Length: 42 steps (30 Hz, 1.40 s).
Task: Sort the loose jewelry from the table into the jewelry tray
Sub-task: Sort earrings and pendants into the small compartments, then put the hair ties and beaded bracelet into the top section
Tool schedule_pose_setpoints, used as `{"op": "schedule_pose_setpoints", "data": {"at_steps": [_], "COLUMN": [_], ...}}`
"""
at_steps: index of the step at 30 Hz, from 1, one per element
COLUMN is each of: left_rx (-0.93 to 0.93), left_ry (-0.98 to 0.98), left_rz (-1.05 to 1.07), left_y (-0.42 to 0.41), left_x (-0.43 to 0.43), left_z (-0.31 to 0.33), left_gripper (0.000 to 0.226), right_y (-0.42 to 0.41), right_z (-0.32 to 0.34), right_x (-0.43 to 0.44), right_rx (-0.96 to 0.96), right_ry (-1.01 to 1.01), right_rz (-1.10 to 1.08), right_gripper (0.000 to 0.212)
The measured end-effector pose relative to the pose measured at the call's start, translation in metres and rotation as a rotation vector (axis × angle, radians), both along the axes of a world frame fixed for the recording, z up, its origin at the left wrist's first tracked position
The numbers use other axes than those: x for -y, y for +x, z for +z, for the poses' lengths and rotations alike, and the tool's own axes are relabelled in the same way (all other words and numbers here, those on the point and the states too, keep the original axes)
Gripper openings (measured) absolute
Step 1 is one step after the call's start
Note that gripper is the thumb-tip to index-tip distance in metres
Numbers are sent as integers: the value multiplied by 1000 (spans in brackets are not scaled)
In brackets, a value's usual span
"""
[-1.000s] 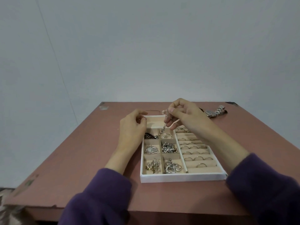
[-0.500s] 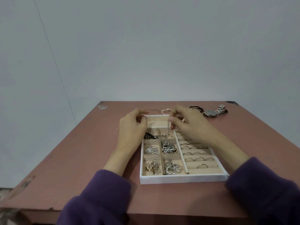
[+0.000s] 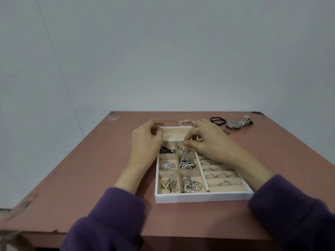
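Most of the jewelry tray (image 3: 199,198) is filled; a beaded bracelet (image 3: 186,121), black cords (image 3: 217,121) and wristwatch (image 3: 237,124) lie beyond its far rim. The left hand (image 3: 146,142) grips its far corner, and the right hand (image 3: 208,140) presses its fingertips together over a far compartment; whether they hold a piece, I cannot tell.

2 sleeves (image 3: 108,220) — dark purple — leave hands (image 3: 145,142) bare.

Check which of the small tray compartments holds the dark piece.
The far-left of the jewelry tray's six small compartments, right by the left hand. Its dark piece is blackish, while the other five hold silvery or pale pieces.
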<state>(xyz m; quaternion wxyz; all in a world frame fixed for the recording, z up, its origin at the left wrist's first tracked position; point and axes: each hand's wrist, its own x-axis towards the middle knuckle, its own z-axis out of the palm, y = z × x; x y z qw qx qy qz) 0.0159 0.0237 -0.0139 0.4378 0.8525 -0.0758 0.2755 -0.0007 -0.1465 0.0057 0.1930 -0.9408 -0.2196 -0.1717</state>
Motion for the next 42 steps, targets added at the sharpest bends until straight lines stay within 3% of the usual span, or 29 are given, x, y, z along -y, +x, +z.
{"op": "schedule_pose_setpoints", "data": {"at_steps": [6, 13, 16, 20, 22, 28, 39, 42], "left_rx": [-44, -254, -321, -350, -349, -358, -463, -430], "left_ry": [3, -22, 18, 56, 63, 99, 241, 284], "left_rz": [7, 18, -1, 8, 7, -41, -192, -165], "left_y": [0, 5, 12, 19, 19, 15, 17, 26], "left_x": [-1, -3, 0, 3, 3, 8, 13, 15], "left_z": [0, 1, 5, 9, 8, 10, 26, 33], "left_gripper": [24, 29, 31, 27, 24, 26, 25, 25], "right_y": [4, 9, 16, 18, 17, 6, 1, 20], "right_z": [2, 4, 3, 2, 3, 9, 18, 15], "right_x": [8, 43, 52, 53, 51, 56, 80, 88], "right_rx": [2, -46, -167, -411, -431, -457, -570, -377], "right_ry": [90, 311, 337, 549, 615, 617, 457, 348], "right_rz": [-52, -338, -412, -376, -358, -376, -379, -377], "right_gripper": [13, 20, 26, 30, 27, 19, 28, 25]}}
